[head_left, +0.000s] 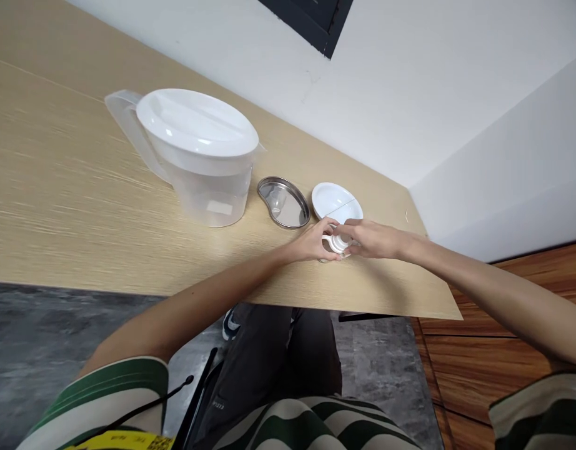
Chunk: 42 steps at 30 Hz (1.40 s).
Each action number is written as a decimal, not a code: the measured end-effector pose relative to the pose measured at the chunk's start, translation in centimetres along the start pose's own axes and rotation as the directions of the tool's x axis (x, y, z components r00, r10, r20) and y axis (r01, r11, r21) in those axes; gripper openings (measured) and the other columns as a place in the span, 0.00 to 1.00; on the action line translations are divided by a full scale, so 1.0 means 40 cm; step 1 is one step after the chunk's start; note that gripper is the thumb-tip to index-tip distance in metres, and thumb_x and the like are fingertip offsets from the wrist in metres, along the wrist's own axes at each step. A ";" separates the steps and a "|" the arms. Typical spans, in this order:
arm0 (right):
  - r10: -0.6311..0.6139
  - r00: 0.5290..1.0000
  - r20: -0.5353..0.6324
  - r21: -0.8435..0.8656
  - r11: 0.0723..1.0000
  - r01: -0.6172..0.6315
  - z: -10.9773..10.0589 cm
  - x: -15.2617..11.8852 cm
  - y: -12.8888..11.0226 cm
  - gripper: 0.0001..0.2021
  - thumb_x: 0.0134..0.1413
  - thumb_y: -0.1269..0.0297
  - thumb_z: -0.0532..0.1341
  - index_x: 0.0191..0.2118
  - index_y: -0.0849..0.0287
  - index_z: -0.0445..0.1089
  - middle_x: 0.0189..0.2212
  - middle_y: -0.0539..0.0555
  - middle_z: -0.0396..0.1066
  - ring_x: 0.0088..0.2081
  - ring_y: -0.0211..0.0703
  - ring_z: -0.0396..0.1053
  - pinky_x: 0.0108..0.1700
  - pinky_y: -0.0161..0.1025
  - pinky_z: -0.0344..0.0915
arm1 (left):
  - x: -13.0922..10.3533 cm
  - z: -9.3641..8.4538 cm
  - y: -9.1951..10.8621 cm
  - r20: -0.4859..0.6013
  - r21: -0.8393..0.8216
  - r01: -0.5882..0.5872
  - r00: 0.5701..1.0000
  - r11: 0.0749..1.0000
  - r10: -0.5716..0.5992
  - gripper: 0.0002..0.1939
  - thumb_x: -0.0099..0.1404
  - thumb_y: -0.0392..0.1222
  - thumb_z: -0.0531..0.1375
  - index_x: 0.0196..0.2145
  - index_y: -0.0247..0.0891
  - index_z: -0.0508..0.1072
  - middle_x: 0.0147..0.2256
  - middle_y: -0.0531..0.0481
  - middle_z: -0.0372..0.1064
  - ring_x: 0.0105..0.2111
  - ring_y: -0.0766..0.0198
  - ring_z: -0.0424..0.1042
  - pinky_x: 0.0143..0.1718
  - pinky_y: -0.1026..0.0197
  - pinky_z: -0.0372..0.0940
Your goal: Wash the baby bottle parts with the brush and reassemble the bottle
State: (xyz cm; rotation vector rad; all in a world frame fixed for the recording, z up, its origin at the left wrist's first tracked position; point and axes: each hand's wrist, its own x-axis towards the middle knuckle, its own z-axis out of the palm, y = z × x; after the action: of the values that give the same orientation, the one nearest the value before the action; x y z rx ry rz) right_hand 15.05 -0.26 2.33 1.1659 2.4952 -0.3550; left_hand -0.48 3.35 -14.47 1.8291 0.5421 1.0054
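Left hand [310,243] and right hand [371,239] pinch a white container [337,244] between fingertips, probably light and stiff, best gripped round its rim.

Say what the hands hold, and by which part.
A small white object, held around its sides between left hand and right hand; its parts are too hidden to name.

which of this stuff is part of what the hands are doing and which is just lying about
In use:
- small white piece, partly hidden, between left hand and right hand

Apparently just lying about, untouched:
- white-lidded pitcher
- metal kidney dish
- white bowl
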 end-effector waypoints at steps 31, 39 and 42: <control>0.323 0.932 -0.163 -0.146 0.927 -0.346 0.077 0.041 -0.035 0.26 0.66 0.51 0.48 0.42 0.71 0.73 0.28 0.64 0.73 0.31 0.50 0.70 0.34 0.42 0.58 | -0.004 0.017 -0.001 -0.067 -0.010 0.044 0.997 0.999 -0.044 0.40 0.42 0.45 0.75 0.50 0.41 0.62 0.37 0.52 0.71 0.40 0.57 0.75 0.44 0.55 0.69; 0.297 0.951 -0.085 0.019 0.955 -0.297 0.047 0.021 -0.008 0.30 0.56 0.40 0.60 0.52 0.64 0.70 0.33 0.61 0.74 0.30 0.46 0.68 0.31 0.38 0.56 | -0.004 0.011 -0.012 -0.054 -0.007 0.020 0.998 1.000 -0.020 0.41 0.43 0.47 0.75 0.51 0.39 0.61 0.38 0.50 0.72 0.41 0.57 0.75 0.41 0.57 0.68; 0.081 0.992 -0.097 0.017 0.997 -0.080 0.049 0.000 0.021 0.28 0.59 0.49 0.61 0.60 0.58 0.63 0.43 0.60 0.73 0.34 0.44 0.69 0.34 0.37 0.57 | -0.001 0.012 -0.011 -0.043 -0.032 0.005 0.999 0.999 -0.006 0.40 0.44 0.47 0.74 0.51 0.39 0.61 0.41 0.48 0.73 0.42 0.56 0.75 0.42 0.57 0.68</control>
State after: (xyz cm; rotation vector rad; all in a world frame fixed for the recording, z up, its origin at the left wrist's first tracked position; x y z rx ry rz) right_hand 16.12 -0.45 0.48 1.3151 2.5226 -0.2999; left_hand -0.06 3.26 -14.99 1.7809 0.5537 1.0461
